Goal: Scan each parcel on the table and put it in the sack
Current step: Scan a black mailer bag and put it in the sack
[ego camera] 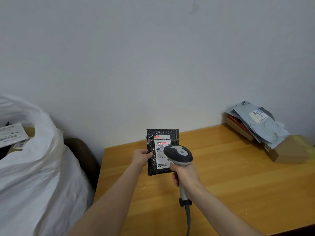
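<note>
My left hand (141, 157) grips the left edge of a black bubble-mailer parcel (151, 135), holding it upright above the wooden table (230, 184). A white label faces me, and a red scan line glows across its barcode (162, 143). My right hand (185, 174) grips the handle of a grey barcode scanner (178, 155), whose head points at the label from just in front of the parcel. The white sack (42, 167) stands open at the left, beside the table, with labelled parcels (12, 135) inside it.
At the table's back right corner lies a pile of parcels: grey poly mailers (259, 123) on top of cardboard boxes (289, 150). The scanner's cable (188, 218) trails down toward me. A dark chair back (81, 154) shows between sack and table. A plain wall stands behind.
</note>
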